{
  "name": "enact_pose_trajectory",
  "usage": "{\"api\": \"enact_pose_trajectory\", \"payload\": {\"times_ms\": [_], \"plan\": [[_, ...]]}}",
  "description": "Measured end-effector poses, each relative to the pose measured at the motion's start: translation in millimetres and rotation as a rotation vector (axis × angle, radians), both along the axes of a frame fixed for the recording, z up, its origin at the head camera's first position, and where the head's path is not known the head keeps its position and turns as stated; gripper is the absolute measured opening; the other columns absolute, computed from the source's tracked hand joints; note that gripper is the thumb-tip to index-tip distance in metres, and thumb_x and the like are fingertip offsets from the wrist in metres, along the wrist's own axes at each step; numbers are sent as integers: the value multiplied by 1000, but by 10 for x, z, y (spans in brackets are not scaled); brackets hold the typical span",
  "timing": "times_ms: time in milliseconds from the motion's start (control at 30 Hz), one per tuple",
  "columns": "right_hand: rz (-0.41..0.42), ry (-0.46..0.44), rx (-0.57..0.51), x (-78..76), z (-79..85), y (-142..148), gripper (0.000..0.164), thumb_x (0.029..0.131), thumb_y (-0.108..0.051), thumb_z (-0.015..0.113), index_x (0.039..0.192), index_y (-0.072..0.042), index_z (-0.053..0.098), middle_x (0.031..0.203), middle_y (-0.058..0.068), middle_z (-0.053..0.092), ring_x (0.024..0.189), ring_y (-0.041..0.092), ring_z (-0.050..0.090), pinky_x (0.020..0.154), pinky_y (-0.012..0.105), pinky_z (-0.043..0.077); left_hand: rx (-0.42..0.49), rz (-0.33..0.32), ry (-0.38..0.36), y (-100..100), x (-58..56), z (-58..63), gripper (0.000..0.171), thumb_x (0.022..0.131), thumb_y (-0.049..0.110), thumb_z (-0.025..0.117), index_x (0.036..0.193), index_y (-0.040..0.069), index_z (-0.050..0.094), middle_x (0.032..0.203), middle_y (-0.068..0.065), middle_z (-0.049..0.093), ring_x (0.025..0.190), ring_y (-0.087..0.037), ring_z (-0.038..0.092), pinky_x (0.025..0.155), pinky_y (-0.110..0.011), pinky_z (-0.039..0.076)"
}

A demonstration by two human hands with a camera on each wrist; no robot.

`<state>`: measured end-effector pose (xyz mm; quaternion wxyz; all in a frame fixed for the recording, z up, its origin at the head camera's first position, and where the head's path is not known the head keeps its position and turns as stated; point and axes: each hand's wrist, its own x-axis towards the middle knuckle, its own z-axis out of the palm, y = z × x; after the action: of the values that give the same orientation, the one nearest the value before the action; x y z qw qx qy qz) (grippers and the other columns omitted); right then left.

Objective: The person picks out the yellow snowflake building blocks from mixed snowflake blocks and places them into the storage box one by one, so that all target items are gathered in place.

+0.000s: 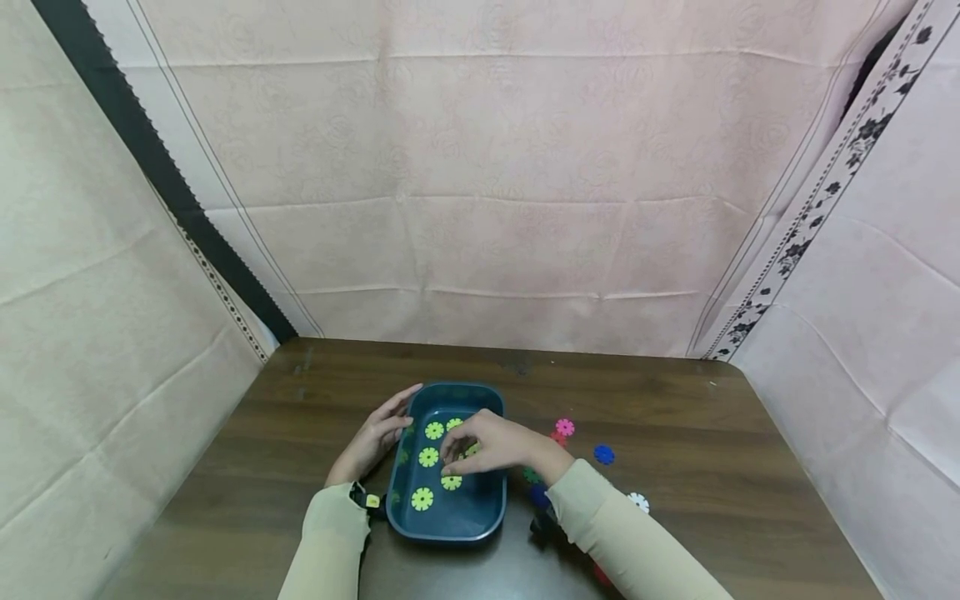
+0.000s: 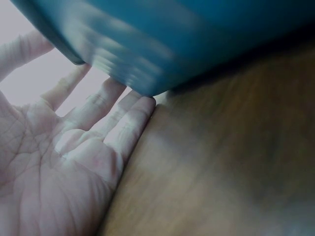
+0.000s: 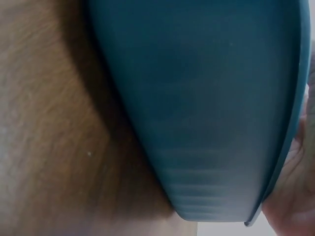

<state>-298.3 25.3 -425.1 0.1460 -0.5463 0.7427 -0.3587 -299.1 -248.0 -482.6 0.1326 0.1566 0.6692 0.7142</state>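
Observation:
A dark teal rectangular tray (image 1: 480,521) stands on the table, with several yellow flower-shaped pieces (image 1: 422,499) inside it. My left hand (image 1: 372,442) is at the tray's left side. In the left wrist view its fingers (image 2: 98,105) reach out nearly straight against the tray's outer wall (image 2: 162,44). Over the inside of the tray is my right hand (image 1: 491,443), fingers bent and thumb tip close to a yellow piece (image 1: 452,482). Whether it pinches a piece cannot be made out. The right wrist view shows mostly the tray's outer wall (image 3: 197,113), with part of the right hand (image 3: 290,196) beyond the rim.
Right of the tray, loose flower-shaped pieces lie on the brown table (image 1: 675,433): pink (image 1: 565,427), blue (image 1: 603,454), white (image 1: 639,502) and others, some partly behind the right forearm. A dark object (image 1: 542,527) sits beside that forearm. Pale cloth (image 1: 525,208) hangs around the table.

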Motion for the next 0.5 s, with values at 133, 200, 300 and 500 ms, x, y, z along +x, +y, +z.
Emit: {"api": "enact_pose_trajectory", "payload": {"times_ms": [133,200,300,500], "plan": [[-17,-15,-9,19,-17,4,24,95,-25,72,107,-5,73,97,-9,72,88,0,66,83,35,58,-4,3,-6,0,24,-17,54,103,12,49,156,23,39,155,-12,40,135,-36,44,101,-35,46],[-24,-16,-10,24,-23,6,24,96,-25,71,107,-5,73,97,-9,72,88,0,66,83,35,58,-7,-2,-7,-1,32,-25,54,103,12,48,156,22,38,155,-13,40,135,-36,45,101,-35,46],[-30,-13,-18,25,-10,9,23,96,-22,71,108,-3,73,98,-7,73,89,1,67,83,37,58,-5,-9,-6,-6,26,-33,54,104,13,48,156,23,38,155,-13,41,135,-37,45,101,-35,46],[-39,8,-24,4,19,21,22,96,-21,70,109,-4,73,98,-8,72,90,0,66,84,33,57,-3,-2,5,-5,-13,-34,54,103,15,50,156,23,38,156,-12,40,137,-36,43,103,-36,45]]}}
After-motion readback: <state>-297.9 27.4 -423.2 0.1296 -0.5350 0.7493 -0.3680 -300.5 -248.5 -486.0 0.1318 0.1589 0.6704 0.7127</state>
